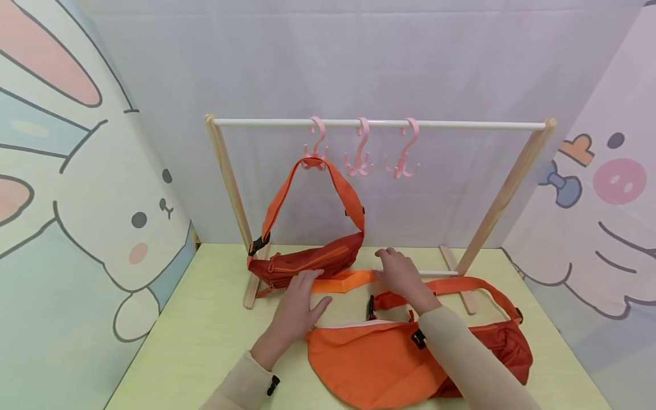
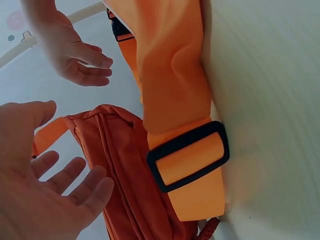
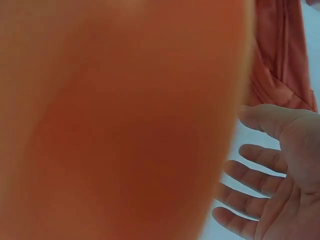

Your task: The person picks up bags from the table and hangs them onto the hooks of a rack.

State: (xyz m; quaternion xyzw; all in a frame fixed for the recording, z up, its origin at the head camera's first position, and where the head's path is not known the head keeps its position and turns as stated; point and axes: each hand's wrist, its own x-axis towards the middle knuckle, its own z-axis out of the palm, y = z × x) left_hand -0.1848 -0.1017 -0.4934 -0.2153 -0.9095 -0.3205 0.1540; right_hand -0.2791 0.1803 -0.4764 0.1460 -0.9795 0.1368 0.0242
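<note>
A red waist bag (image 1: 312,259) hangs by its orange strap (image 1: 279,199) from the leftmost pink hook (image 1: 318,139), its body low near the tabletop. My left hand (image 1: 293,310) is just in front of it, fingers spread and relaxed; whether the fingertips touch it, I cannot tell. My right hand (image 1: 402,276) holds nothing, its fingers loosely extended near a flat orange strap (image 1: 351,280). Below the hands lies an orange waist bag (image 1: 369,359). A darker red bag (image 1: 512,347) lies partly behind my right forearm. A black strap slider (image 2: 189,156) shows in the left wrist view.
A rack with a white rod (image 1: 461,124) and wooden legs (image 1: 504,199) stands at the back of the pale table (image 1: 174,341). Two more pink hooks (image 1: 361,148) hang from the rod. Cartoon-printed walls (image 1: 128,228) enclose both sides. Blurred orange fabric (image 3: 115,125) fills much of the right wrist view.
</note>
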